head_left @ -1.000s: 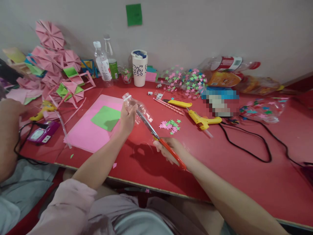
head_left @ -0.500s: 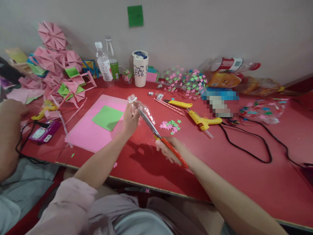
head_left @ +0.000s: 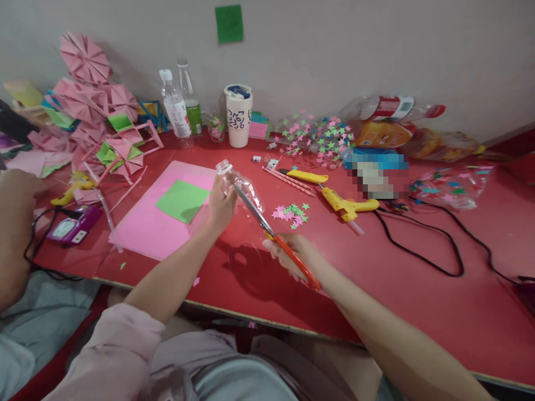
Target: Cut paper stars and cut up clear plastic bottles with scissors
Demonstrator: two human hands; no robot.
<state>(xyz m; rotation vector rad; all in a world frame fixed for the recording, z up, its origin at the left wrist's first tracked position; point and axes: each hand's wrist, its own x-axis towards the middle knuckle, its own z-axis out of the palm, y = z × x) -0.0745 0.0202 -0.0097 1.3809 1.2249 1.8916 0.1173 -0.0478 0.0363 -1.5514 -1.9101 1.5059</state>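
Note:
My left hand (head_left: 220,205) is wrapped round a clear plastic bottle (head_left: 239,184), held tilted above the red table (head_left: 418,301) with its neck pointing up and left. My right hand (head_left: 292,257) grips red-handled scissors (head_left: 273,236). Their metal blades reach up and left and lie against the bottle's side. A small heap of pink and green paper stars (head_left: 292,214) lies on the table just right of the bottle.
A pink sheet (head_left: 146,228) with a green square (head_left: 182,201) lies left of my hands. A yellow glue gun (head_left: 348,206), a yellow cutter (head_left: 307,177), black cables (head_left: 422,245), a white cup (head_left: 238,116), bottles and folded paper shapes (head_left: 96,111) sit behind. Another person's arm (head_left: 14,223) is at left.
The bottle and my left hand have shifted slightly up and to the right, with the scissors staying against the bottle. My right hand has barely moved.

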